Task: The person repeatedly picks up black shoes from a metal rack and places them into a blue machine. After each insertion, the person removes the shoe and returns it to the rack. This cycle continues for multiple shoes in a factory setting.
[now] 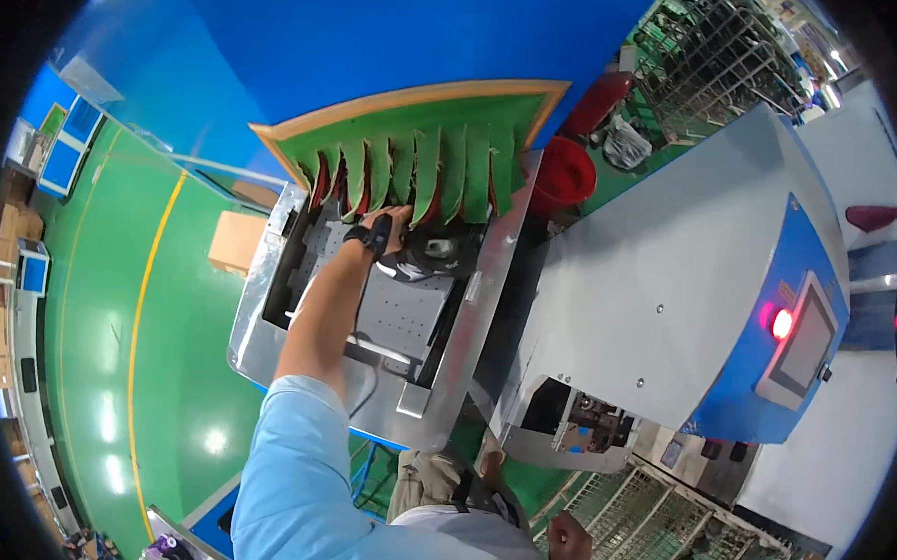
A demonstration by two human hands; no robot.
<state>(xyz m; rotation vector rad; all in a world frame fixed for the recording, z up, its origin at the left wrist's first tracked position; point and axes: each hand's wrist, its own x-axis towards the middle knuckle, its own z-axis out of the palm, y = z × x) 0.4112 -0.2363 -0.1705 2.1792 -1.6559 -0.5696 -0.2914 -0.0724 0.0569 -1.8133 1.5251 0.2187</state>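
Observation:
My left arm, in a light blue sleeve, reaches forward to a strip curtain [439, 164] of green flaps with frayed red edges. My left hand [393, 225], a dark watch on its wrist, is at the lower ends of the flaps with fingers curled. What it grips, if anything, is hidden. Just beside and below it, a black and white shoe-like thing [440, 252] rests on a perforated metal plate [397, 313], partly under the curtain. Low on the right, my right hand [569, 546] is closed in a fist, away from the machine, with nothing visible in it.
A metal frame [499, 272] surrounds the plate, below a large blue housing [419, 29]. To the right stands a grey machine [639, 278] with a glowing red lamp [782, 324]. A red bucket [565, 175], wire racks [718, 62] and a cardboard box [235, 243] are nearby.

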